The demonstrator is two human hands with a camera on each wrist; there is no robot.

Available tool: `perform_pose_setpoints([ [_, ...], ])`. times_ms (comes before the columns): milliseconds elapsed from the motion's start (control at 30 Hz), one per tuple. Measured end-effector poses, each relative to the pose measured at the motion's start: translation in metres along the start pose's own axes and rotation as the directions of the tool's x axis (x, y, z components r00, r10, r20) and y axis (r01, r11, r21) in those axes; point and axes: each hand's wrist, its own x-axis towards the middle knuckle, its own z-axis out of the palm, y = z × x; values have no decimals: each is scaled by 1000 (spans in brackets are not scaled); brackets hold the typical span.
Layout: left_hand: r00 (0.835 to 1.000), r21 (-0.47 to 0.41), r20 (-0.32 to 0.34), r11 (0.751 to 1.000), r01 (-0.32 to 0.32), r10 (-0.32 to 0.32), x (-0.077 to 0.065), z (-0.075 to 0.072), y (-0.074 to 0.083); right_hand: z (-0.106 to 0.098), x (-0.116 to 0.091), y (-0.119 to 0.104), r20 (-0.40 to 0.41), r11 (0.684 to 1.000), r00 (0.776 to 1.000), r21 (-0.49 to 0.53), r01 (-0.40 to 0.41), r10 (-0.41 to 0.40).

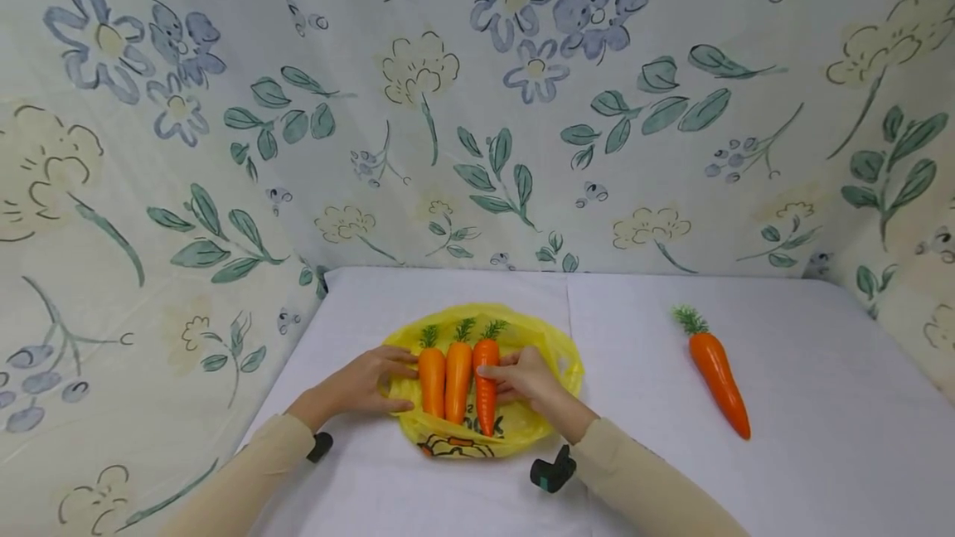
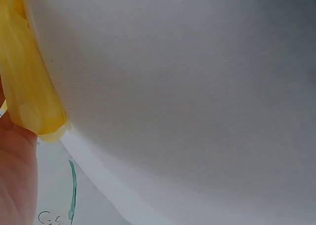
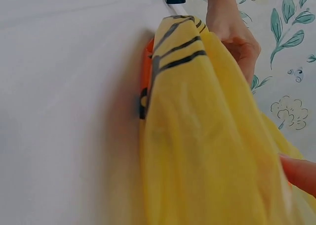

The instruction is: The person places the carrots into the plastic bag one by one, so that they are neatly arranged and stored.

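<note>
Three glossy orange carrots (image 1: 458,379) with feathery green tops lie side by side in a yellow plastic bag (image 1: 555,338), its mouth spread wide. My right hand (image 1: 528,379) pinches the rightmost carrot (image 1: 486,392) near its middle, thumb on top. At the bag's left rim, my left hand (image 1: 366,384) grips the edge, fingers and thumb spread apart along it beside the leftmost carrot. The left wrist view shows part of that hand (image 2: 17,170) against the yellow plastic. In the right wrist view the bag's side (image 3: 207,136) hides most of the carrots.
Farther right on the white-covered table (image 1: 634,471) lies another carrot (image 1: 719,379), its green top pointing away. A flower-printed cloth (image 1: 477,106) hangs behind the table and along both sides.
</note>
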Motion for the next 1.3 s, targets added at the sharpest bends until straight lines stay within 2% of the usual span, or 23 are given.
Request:
perform_pose_setpoints([
  [133, 1000, -9, 11, 1000, 13, -12, -1, 0, 1, 0, 1, 1, 2, 1000, 1000, -6, 0, 0],
  [333, 1000, 0, -7, 1000, -11, 11, -1, 0, 1, 0, 0, -1, 7, 1000, 1000, -17, 10, -10],
  [667, 1000, -11, 11, 1000, 12, -12, -1, -1, 1, 1, 1, 0, 2, 995, 999, -94, 37, -37],
  [833, 1000, -6, 17, 1000, 15, -15, 0, -2, 2, -1, 0, 0, 12, 994, 999, -101, 49, -48],
  [1300, 1000, -9, 14, 1000, 4, -4, 0, -1, 0, -8, -7, -17, -7, 995, 1000, -100, 11, -12],
])
